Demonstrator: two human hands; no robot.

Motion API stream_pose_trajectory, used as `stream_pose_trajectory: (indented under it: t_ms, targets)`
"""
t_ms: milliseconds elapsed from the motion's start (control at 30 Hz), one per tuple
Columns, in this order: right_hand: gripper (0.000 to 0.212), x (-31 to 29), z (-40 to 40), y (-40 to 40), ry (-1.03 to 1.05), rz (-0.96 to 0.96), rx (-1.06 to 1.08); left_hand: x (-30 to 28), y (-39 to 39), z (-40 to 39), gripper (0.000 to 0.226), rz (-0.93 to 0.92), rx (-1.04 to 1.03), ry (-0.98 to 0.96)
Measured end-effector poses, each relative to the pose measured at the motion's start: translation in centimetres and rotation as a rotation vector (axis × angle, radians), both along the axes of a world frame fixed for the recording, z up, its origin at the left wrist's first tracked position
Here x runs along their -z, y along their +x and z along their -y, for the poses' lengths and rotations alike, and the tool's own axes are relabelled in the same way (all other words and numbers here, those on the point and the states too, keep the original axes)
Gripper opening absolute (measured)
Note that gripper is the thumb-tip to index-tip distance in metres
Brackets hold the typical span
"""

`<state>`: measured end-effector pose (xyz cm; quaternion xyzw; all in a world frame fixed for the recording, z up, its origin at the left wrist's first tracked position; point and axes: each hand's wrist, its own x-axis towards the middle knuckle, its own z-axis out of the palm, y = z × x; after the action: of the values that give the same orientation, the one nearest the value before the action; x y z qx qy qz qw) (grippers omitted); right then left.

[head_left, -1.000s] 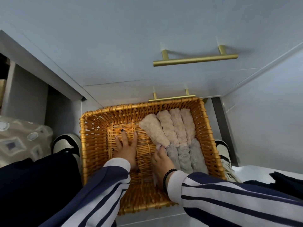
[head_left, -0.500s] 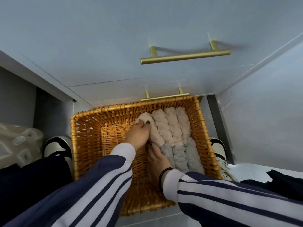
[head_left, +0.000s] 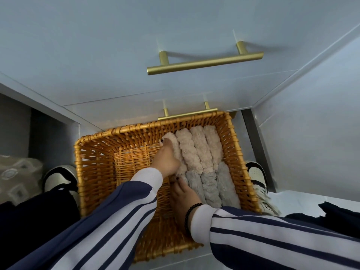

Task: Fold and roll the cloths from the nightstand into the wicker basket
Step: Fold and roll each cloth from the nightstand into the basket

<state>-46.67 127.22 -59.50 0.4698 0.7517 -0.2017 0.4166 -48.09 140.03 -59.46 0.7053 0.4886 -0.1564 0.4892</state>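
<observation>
The wicker basket (head_left: 93,139) stands on the floor between my feet. Several rolled cloths fill its right half: beige rolls (head_left: 198,149) at the far end, grey rolls (head_left: 226,184) nearer me. My left hand (head_left: 165,160) lies along the left side of the leftmost beige roll (head_left: 175,145) and presses on it with extended fingers. My right hand (head_left: 181,193) rests just below it, its fingertips touching the leftmost grey roll (head_left: 194,184). The basket's left half shows bare weave.
The pale blue nightstand rises behind the basket, with an upper brass handle (head_left: 204,63) and a lower brass handle (head_left: 187,114) just over the rim. My shoes (head_left: 60,178) (head_left: 257,176) flank the basket. Patterned fabric (head_left: 17,172) lies at left, dark cloth (head_left: 341,215) at right.
My left hand left the basket's bare bottom, reached the leftmost beige roll and slid along it, pushing it upright against the others. My right hand stayed at the grey roll.
</observation>
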Motion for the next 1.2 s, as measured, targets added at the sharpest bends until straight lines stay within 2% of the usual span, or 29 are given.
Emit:
stream_pose_trajectory:
  t_ms: [167, 233, 333, 400, 500, 533, 633, 700, 767, 900, 1100, 1200]
  targets:
    - [0.065, 0.4, 0.5, 0.2, 0.044, 0.005, 0.053, 0.3, -0.4, 0.4, 0.086, 0.049, -0.035, 0.037]
    - [0.066, 0.6, 0.6, 0.4, 0.057, 0.011, 0.091, 0.4, 0.0, 0.1, 0.090, 0.112, -0.143, -0.132]
    - [0.063, 1.1, 0.5, 0.6, 0.073, -0.018, 0.158, -0.3, 0.9, -0.2, 0.102, 0.285, -0.489, -0.570]
    - [0.065, 1.2, 0.4, 0.5, 0.059, -0.012, 0.154, -0.1, 1.3, -0.5, 0.099, 0.336, -0.565, -0.691]
    - [0.065, 0.4, 0.3, 0.3, 0.058, -0.043, 0.155, 0.0, 1.1, -0.6, 0.096, 0.268, -0.559, -0.605]
    - [0.064, -0.1, 0.3, 0.3, 0.077, -0.078, 0.176, -0.6, 1.0, -0.7, 0.088, 0.231, -0.542, -0.546]
    - [0.053, -1.1, 0.8, 0.6, 0.239, -0.259, 0.234, -2.8, 0.4, -1.1, 0.039, 0.143, -0.528, -0.389]
    - [0.040, -1.9, 1.5, 0.6, 0.267, -0.318, 0.247, -3.5, -0.4, -1.5, 0.016, 0.076, -0.503, -0.335]
    - [0.027, -2.2, 1.9, 0.8, 0.320, -0.361, 0.287, -4.2, -1.2, -1.7, 0.021, 0.044, -0.530, -0.293]
    - [0.024, -4.2, 2.0, 1.9, 0.403, -0.528, 0.479, -7.1, -2.5, -1.1, 0.034, 0.029, -0.475, -0.287]
    - [0.046, -11.1, 1.9, 4.7, 0.496, -0.364, 0.692, -13.4, -3.2, -0.2, 0.015, 0.119, -0.260, -0.099]
    - [0.054, -15.0, 1.9, 5.9, 0.516, -0.281, 0.737, -17.5, -3.8, 0.4, 0.009, 0.143, -0.237, -0.058]
